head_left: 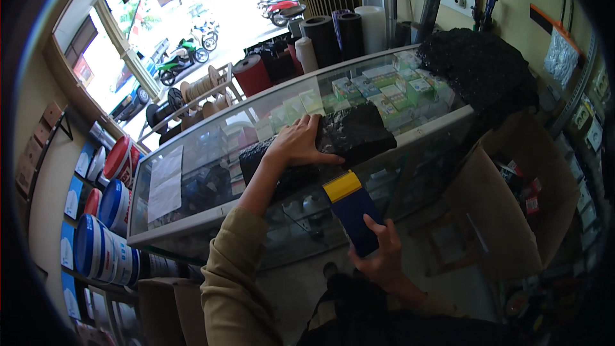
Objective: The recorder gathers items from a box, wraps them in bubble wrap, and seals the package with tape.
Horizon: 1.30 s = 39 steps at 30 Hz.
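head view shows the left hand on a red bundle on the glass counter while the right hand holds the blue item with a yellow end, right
Wrong colour: in the head view, the bundle under the left hand is black, not red. The rest stands: it lies on the glass counter, and the right hand holds the blue item with a yellow end.

Your view is dim indoors, with strong daylight from the upper left whiting out the street point(237, 38), streaking reflections across the glass display counter point(435, 123), glinting off the wrinkled black package point(359, 131), and leaving the floor point(448, 285) shadowed, while fisheye distortion bows edges toward a blackened rim.
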{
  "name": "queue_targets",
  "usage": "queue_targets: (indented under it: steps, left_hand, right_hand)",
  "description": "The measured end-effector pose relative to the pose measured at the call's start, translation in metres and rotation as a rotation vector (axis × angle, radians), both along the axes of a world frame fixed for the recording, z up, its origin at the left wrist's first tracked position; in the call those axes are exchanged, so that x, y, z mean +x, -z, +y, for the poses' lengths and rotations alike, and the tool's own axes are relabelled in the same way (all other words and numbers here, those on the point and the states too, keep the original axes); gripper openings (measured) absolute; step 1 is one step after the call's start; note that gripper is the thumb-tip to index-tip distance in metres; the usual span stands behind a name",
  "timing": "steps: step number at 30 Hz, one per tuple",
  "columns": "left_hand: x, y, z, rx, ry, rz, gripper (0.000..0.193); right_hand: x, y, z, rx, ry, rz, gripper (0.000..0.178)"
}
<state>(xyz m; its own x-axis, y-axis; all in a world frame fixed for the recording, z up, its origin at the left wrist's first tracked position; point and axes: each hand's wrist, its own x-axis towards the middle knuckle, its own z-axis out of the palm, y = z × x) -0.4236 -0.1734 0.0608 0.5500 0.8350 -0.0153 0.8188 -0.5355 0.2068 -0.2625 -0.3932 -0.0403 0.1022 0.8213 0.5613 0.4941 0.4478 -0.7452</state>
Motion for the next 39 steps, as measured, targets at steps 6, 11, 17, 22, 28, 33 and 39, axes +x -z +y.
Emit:
queue_targets:
  steps: [6,11,17,22,28,33,39]
  left_hand:
    - [0.000,0.006,-0.001,0.078,-0.011,-0.026,0.114]
    - [0.004,0.004,-0.002,0.043,-0.005,-0.014,0.118]
    - [0.001,0.008,-0.015,0.055,-0.060,0.106,0.126]
    - [0.013,0.032,-0.037,0.240,-0.129,0.062,0.120]
    - [0.014,0.032,-0.036,0.272,-0.180,0.032,0.119]
    - [0.013,0.030,-0.034,0.237,-0.172,0.003,0.118]
    - [0.014,0.032,-0.036,0.210,-0.189,0.041,0.112]
  right_hand:
    - [-0.010,0.073,-0.008,0.132,0.069,-0.014,0.069]
    - [-0.003,0.110,-0.048,0.058,0.080,-0.162,0.068]
    - [-0.010,0.080,-0.044,0.100,0.152,-0.090,0.060]
    - [-0.023,0.078,-0.056,0.158,0.259,-0.111,0.055]
    - [-0.031,0.071,-0.071,0.246,0.359,-0.077,0.051]
    - [-0.033,0.068,-0.073,0.225,0.376,-0.132,0.051]
    - [-0.032,0.066,-0.069,0.173,0.396,-0.170,0.049]
